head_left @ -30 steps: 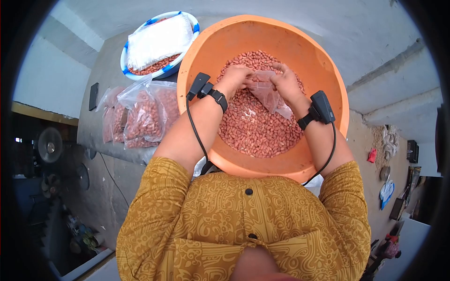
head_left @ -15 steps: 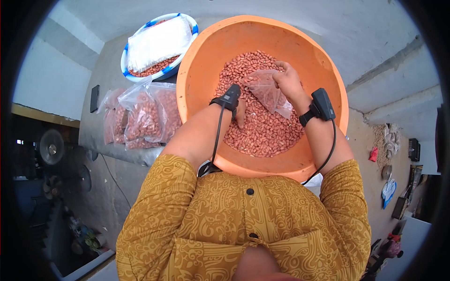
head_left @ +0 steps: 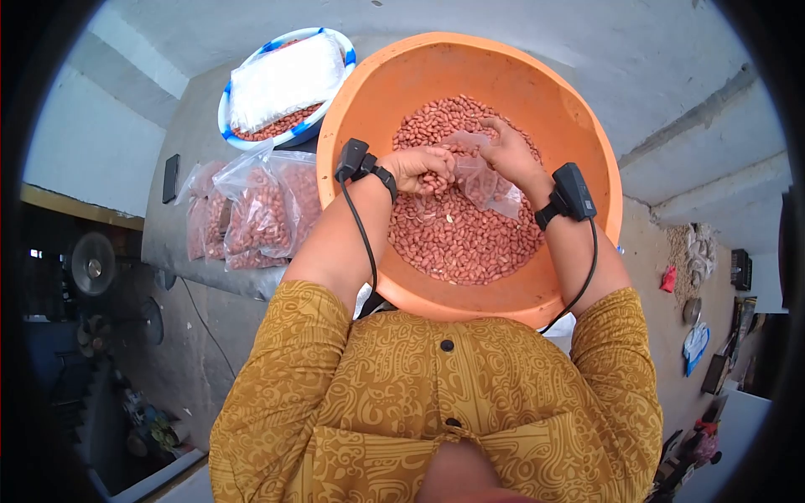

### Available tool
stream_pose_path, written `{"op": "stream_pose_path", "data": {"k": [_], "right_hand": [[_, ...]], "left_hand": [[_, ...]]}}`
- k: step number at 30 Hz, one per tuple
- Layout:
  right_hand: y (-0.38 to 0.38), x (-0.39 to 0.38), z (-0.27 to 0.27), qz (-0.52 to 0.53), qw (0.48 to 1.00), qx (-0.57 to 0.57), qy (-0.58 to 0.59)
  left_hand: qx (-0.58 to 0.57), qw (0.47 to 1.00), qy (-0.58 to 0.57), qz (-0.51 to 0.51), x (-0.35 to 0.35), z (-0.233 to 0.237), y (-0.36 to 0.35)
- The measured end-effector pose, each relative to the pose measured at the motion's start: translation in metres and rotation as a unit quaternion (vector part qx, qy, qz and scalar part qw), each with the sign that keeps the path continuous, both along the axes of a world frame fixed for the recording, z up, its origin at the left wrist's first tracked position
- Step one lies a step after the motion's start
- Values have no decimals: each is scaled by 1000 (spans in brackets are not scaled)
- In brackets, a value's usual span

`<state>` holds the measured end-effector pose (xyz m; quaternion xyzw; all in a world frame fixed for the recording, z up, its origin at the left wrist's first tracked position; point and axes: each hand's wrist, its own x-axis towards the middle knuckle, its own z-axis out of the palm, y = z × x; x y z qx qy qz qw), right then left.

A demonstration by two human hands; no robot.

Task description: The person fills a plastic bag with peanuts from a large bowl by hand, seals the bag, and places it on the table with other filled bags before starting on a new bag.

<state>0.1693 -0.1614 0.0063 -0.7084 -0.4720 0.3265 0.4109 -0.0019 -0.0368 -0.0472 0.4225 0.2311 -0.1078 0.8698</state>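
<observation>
Reddish-skinned peanuts (head_left: 461,243) lie heaped in a large orange basin (head_left: 369,101). My left hand (head_left: 419,166) is cupped round a handful of peanuts, some showing below its fingers. It is lifted above the heap, at the mouth of a clear plastic bag (head_left: 486,189). My right hand (head_left: 511,152) grips that bag by its upper edge on the right. The bag hangs tilted over the heap, with some peanuts showing inside. Part of my right fingers is hidden behind the bag's rim.
Several filled bags of peanuts (head_left: 256,214) stand left of the basin on the grey table (head_left: 189,134). Behind them, a blue-and-white basin (head_left: 225,113) holds peanuts under a stack of clear plastic bags (head_left: 285,80). A dark phone (head_left: 170,178) lies near the table's left edge.
My left hand has risen out of the heap with peanuts in it and come up to the bag's mouth. My right hand still holds the bag in nearly the same place.
</observation>
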Motion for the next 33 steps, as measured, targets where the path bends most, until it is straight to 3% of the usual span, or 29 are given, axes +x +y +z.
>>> {"op": "stream_pose_path", "data": {"k": [3,9,15,18,21,24,25,27,28,30,32,33], "right_hand": [[-3,-4,7,52,996,-69,-28],[-3,-20,6,85,992,-52,-81],[1,-10,-14,60,994,15,-90],[2,-4,-11,52,998,9,-43],[2,3,-11,38,999,-20,-8],[-1,1,-5,30,999,-4,10],[-1,1,-5,26,1000,-3,-5],[0,2,-6,20,999,0,-38],[1,3,-8,18,999,4,-46],[3,6,-11,8,999,7,-52],[3,4,-6,-10,999,3,-40],[2,3,-4,-22,999,-1,-28]], "left_hand": [[4,994,-38,102,5,0,-1],[18,967,-49,248,23,9,-14],[-101,970,-147,162,22,14,-11],[-99,976,-121,154,16,39,-20],[-70,975,-135,164,16,32,-11],[194,954,71,219,18,8,-3],[352,921,111,124,18,0,-2],[623,758,178,-74,17,-14,-1],[621,736,212,-170,20,-20,-2],[627,708,210,-249,25,-26,-17],[649,723,77,-222,17,-22,-41],[661,702,77,-254,15,-14,-55]]}}
